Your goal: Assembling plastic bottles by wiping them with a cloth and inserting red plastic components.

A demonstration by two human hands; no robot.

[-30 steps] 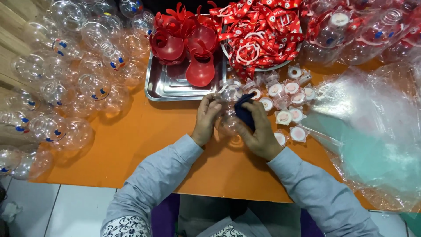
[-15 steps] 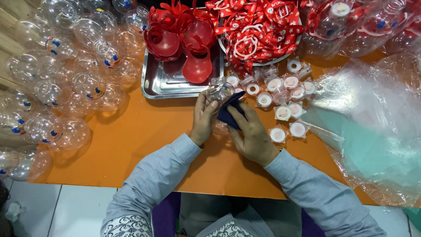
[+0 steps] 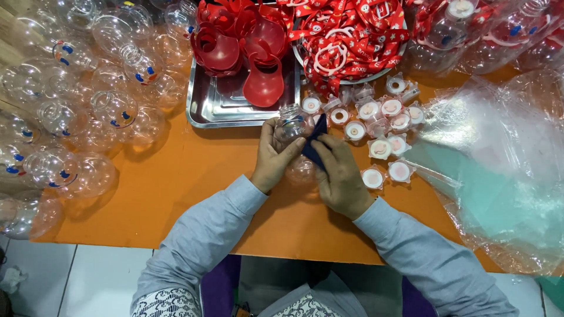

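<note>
My left hand (image 3: 273,157) grips a clear plastic bottle (image 3: 295,126) lying on its side, neck pointing away from me, over the orange table (image 3: 176,176). My right hand (image 3: 339,176) presses a dark blue cloth (image 3: 314,141) against the bottle's side. Both hands touch the bottle near the table's middle, just in front of a steel tray (image 3: 226,103). Several white caps (image 3: 388,147) with pink centres lie just right of my right hand.
Red plastic funnel-shaped pieces (image 3: 258,64) sit on the tray. A bowl of red printed straps (image 3: 352,29) stands behind. Many clear bottles (image 3: 76,117) are piled at the left and more at the far right. A crumpled clear plastic bag (image 3: 505,170) covers the right side.
The bottle has been turned a little in my hands and the blue cloth has slid along its side. Both hands stay at the same spot.
</note>
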